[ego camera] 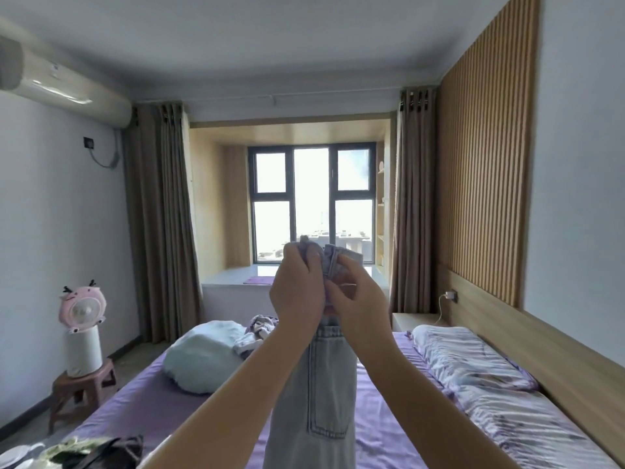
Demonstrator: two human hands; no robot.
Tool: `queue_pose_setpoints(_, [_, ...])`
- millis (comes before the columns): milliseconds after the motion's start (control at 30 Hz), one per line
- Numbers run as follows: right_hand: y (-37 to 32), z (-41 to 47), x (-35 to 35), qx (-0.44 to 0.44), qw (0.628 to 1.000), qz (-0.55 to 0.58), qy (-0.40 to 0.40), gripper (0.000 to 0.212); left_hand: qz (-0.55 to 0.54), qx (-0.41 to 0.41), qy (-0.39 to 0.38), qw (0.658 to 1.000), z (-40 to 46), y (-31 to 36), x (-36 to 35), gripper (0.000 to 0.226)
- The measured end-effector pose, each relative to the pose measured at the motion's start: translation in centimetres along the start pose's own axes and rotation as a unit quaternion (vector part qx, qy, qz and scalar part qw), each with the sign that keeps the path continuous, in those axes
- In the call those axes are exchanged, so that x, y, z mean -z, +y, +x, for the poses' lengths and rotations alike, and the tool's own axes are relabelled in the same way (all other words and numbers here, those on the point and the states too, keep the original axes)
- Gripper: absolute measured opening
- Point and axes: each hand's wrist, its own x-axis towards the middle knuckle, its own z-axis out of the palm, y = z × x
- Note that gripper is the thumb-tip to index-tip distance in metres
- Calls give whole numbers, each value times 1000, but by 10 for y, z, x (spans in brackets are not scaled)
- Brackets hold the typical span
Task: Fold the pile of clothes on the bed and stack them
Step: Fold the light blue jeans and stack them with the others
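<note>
Gripping jeans waistband, both hands: L, R.

Light-blue jeans hanging upright, waistband up, above bed.

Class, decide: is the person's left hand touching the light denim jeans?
Touching. The head view shows the left hand gripping the top of the jeans, fingers curled over the fabric.

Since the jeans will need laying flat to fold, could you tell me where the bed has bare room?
Both hands, left hand and right hand, hold up the light-blue denim jeans. Bare purple bedsheet lies between the pale-blue round cushion and the dark crumpled garments. Another strip runs between the jeans and the floral folded quilt. The unfolded clothes pile crowds the far middle.
</note>
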Motion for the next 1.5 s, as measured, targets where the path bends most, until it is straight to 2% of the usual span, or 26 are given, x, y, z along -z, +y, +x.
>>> queue_pose_setpoints(100, [-4, 4, -1, 27, 1000, 4, 6, 36, -56, -42, -63, 996, 10, 4, 8, 20])
queue_pose_setpoints(200, [-4, 9, 1, 56, 996, -14, -63, 40, -159, -25, -151, 975, 18, 2, 20, 21])
queue_pose_setpoints(300, [5, 12, 8, 59, 993, 32, -101, 45, -137, -12, -176, 975, 25, -8, 27, 26])
queue_pose_setpoints(433, [38, 18, 23, 83, 993, -77, 19, 50, -211, 51, -193, 957, 31, -22, 37, 19])
queue_pose_setpoints(500, [54, 16, 29, 15, 999, -44, 21, 70, -246, 76, -212, 943, 33, -31, 40, 20])
queue_pose_setpoints(600, [79, 10, 33, -114, 983, 105, -95, 104, -297, 113, -215, 924, 37, -42, 44, 21])
queue_pose_setpoints(667, [91, 4, 31, -154, 967, 139, -151, 104, -320, 130, -212, 914, 41, -48, 48, 21])
queue_pose_setpoints(700, [96, 2, 28, -155, 965, 139, -161, 96, -321, 133, -212, 913, 42, -52, 50, 22])
queue_pose_setpoints(800, [99, 1, 20, -139, 977, 113, -113, 59, -240, 123, -204, 941, 44, -64, 58, 24])
queue_pose_setpoints(933, [90, 2, 5, -108, 989, 67, -81, 40, -78, 124, -166, 975, 47, -79, 67, 22])
queue_pose_setpoints(1000, [86, 2, -5, -92, 993, 25, -70, 30, 59, 37, -99, 993, 44, -80, 71, 35])
queue_pose_setpoints(1033, [85, 3, -9, -88, 994, 8, -67, 28, 110, -45, -61, 991, 41, -77, 73, 41])
queue_pose_setpoints(1067, [83, 4, -14, -85, 994, -6, -66, 26, 139, -148, -39, 978, 37, -71, 72, 39])
queue_pose_setpoints(1133, [79, 4, -24, -74, 993, -39, -78, 26, 180, -339, -55, 922, 25, -57, 64, 26])
queue_pose_setpoints(1200, [77, 4, -32, -56, 991, -73, -96, 22, 243, -425, -102, 866, 13, -49, 52, 28])
queue_pose_setpoints(1267, [77, 3, -35, -43, 988, -93, -114, 19, 324, -438, -144, 826, 5, -48, 42, 43])
queue_pose_setpoints(1333, [79, 2, -34, -50, 985, -97, -132, 23, 386, -441, -155, 795, 2, -55, 36, 58])
queue_pose_setpoints(1433, [81, -6, -30, -57, 981, -66, -173, 22, 424, -436, -170, 775, 4, -59, 33, 78])
queue_pose_setpoints(1500, [84, -13, -25, -71, 975, -28, -207, 16, 445, -416, -202, 767, 3, -59, 29, 83])
